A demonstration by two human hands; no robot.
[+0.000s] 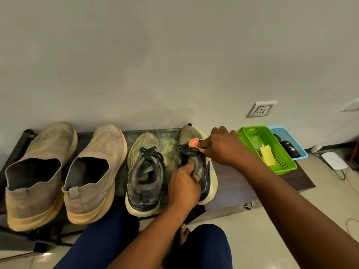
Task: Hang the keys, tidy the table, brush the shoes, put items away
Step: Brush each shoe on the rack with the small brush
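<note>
Your knees in dark blue trousers (101, 243) sit closest to the lens, with a bare foot (183, 232) between them on the pale floor. Your left hand (184, 183) grips the collar of the rightmost laced sneaker (207, 171), fingers curled into its opening. Your right hand (223, 146) pinches a small brush (196, 144) against that sneaker's tongue and laces; its red label carries white writing, illegible at this size. Both hands are clamped, close together on one shoe. A matching laced sneaker (144, 175) stands just beside it, and two tan slip-on shoes (64, 171) stand further left, all on the low dark table (242, 183). Right of your hands, a green basket (279, 164) holds yellow paper; a blue basket (300, 155) behind it holds a black key fob (290, 148).
</note>
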